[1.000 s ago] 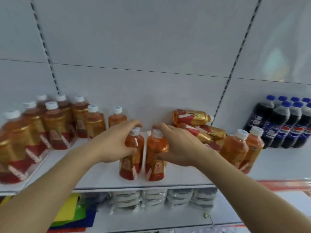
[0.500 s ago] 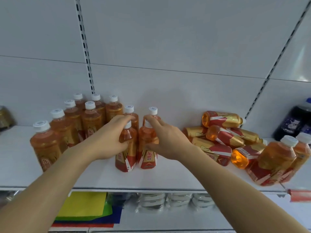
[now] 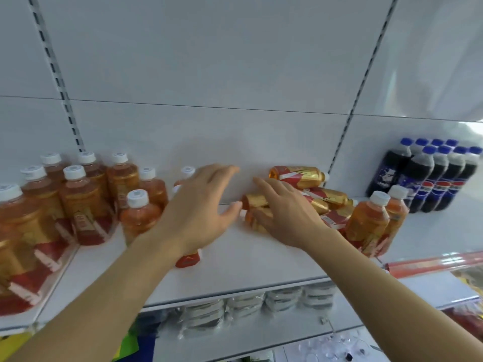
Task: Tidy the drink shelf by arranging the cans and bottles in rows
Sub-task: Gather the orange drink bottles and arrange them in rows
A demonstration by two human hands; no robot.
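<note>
Left hand (image 3: 198,212), fingers spread and holding nothing, hides most of two upright amber tea bottles with white caps (image 3: 187,259) on the white metal shelf (image 3: 261,267); only caps and a red label base show. Right hand (image 3: 286,216), fingers spread, lies over the near-left end of the heap of toppled gold-and-red-labelled bottles (image 3: 311,190); contact unclear. Blurred dark cola bottles with blue caps (image 3: 431,178) stand far right.

The dark cola bottles (image 3: 441,186) carry the round Pepsi emblem. The orange tea bottles' (image 3: 86,205) labels blur past reading.
</note>
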